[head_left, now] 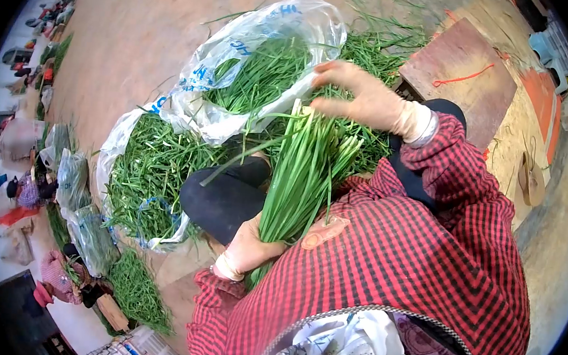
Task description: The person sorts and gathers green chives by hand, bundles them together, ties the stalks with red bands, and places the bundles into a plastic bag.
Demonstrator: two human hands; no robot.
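Left hand [252, 245] was closed round the lower part of the bundle of long green leaves [297, 178], fingers wrapped, grip looked firm. Bundle ran up from that hand, slightly tilted, pale ends just below the right hand [347, 96]. Right hand was open, fingers spread and blurred, nothing seen in it. Couldn't tell if a fingertip touched the pale ends.

Step in hand, my read: left held the bundle steady, right worked at its pale ends. Stems there looked uneven, some standing lower on the right hand's side. From this pose, next move called for a steady left grip and right fingers closing lightly on the ends; a slack left grip could have let stems slide.

Around: clear plastic bag [297, 12] with leaves in it, just left of the right hand; heap of cut greens [158, 167] beyond the left hand, up and left; flat board [483, 110] right of the right hand, red string [465, 76] lying on it.
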